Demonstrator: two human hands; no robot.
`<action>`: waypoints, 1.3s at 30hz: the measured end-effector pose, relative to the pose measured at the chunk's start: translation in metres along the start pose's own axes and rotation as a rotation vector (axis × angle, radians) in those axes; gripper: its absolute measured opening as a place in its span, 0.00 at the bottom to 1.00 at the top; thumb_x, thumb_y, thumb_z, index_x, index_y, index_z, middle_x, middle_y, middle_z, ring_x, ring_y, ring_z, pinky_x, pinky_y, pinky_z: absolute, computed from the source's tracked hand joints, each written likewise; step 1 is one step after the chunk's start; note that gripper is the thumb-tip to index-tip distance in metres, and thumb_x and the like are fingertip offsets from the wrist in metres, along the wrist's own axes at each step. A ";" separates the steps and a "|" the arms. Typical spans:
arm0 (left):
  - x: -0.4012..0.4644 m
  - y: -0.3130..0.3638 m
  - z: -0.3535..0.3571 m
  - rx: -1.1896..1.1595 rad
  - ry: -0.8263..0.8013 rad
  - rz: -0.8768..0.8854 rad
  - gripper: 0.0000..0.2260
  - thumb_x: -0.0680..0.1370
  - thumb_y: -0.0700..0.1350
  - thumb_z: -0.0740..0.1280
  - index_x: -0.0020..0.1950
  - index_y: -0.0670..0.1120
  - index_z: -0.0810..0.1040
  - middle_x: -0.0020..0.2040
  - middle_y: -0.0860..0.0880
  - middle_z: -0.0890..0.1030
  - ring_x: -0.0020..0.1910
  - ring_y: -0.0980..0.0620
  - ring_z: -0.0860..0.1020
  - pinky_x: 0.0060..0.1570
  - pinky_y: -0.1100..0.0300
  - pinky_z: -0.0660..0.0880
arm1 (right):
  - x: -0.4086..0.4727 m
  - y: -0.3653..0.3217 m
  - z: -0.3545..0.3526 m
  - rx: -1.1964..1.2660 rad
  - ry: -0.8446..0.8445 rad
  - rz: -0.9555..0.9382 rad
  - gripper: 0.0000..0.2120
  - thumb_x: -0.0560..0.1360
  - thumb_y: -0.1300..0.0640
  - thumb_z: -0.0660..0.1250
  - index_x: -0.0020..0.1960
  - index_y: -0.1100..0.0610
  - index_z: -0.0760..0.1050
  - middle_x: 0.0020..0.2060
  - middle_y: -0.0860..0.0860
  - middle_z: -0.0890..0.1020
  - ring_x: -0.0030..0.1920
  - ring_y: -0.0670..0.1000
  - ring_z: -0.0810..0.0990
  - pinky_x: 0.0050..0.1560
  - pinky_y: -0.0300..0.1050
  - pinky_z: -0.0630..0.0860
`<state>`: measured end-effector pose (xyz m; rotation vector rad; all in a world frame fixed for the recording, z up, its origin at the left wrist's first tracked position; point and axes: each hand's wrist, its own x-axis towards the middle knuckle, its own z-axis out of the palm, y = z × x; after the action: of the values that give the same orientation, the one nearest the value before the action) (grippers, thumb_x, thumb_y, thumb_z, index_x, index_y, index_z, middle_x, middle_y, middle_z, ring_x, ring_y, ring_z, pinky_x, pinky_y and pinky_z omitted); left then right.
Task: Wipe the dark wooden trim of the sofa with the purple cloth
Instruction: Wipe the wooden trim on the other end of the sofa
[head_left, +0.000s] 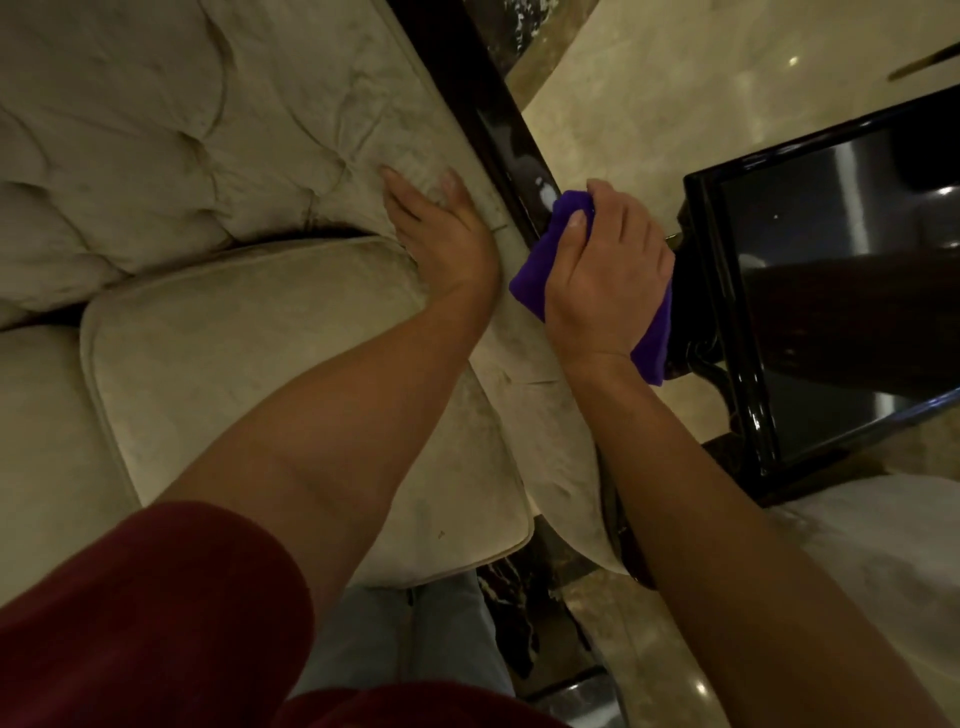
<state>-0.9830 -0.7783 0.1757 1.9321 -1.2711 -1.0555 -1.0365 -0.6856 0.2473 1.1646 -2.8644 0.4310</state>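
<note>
A glossy dark wooden trim (488, 119) runs diagonally along the right edge of a beige tufted sofa (197, 156). My right hand (608, 275) is closed around a bunched purple cloth (535, 280) and presses it against the trim. Part of the cloth hangs below my wrist. My left hand (441, 234) lies flat with spread fingers on the sofa's upholstered arm, just left of the trim. The stretch of trim under my right hand and the cloth is hidden.
A black glossy side table (841, 291) stands close to the right of the sofa arm. A beige seat cushion (249, 374) lies below my left forearm. Polished marble floor (701, 67) shows beyond the trim. A pale upholstered surface (883, 530) is at lower right.
</note>
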 end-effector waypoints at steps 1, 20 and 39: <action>0.000 0.000 -0.001 0.009 -0.008 0.006 0.30 0.87 0.50 0.59 0.84 0.38 0.53 0.81 0.36 0.61 0.77 0.38 0.66 0.77 0.47 0.63 | 0.006 -0.004 0.002 -0.010 -0.004 -0.022 0.19 0.85 0.51 0.56 0.72 0.55 0.74 0.66 0.53 0.80 0.67 0.56 0.77 0.68 0.56 0.71; 0.061 -0.017 -0.075 -0.079 -0.178 0.161 0.27 0.83 0.52 0.64 0.77 0.39 0.65 0.73 0.39 0.71 0.71 0.41 0.72 0.72 0.42 0.70 | 0.069 -0.069 0.033 -0.117 0.032 -0.139 0.18 0.85 0.52 0.55 0.66 0.58 0.76 0.59 0.57 0.82 0.58 0.61 0.79 0.61 0.59 0.72; 0.212 0.050 -0.152 0.756 0.216 0.872 0.33 0.82 0.56 0.61 0.80 0.36 0.64 0.81 0.34 0.63 0.81 0.34 0.61 0.80 0.36 0.54 | 0.118 -0.101 0.040 0.174 -0.022 -0.132 0.20 0.84 0.51 0.58 0.70 0.60 0.73 0.67 0.59 0.78 0.67 0.62 0.76 0.68 0.60 0.70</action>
<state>-0.8268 -0.9859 0.2317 1.5492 -2.2599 0.0987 -1.0494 -0.8456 0.2475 1.3837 -2.7927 0.6771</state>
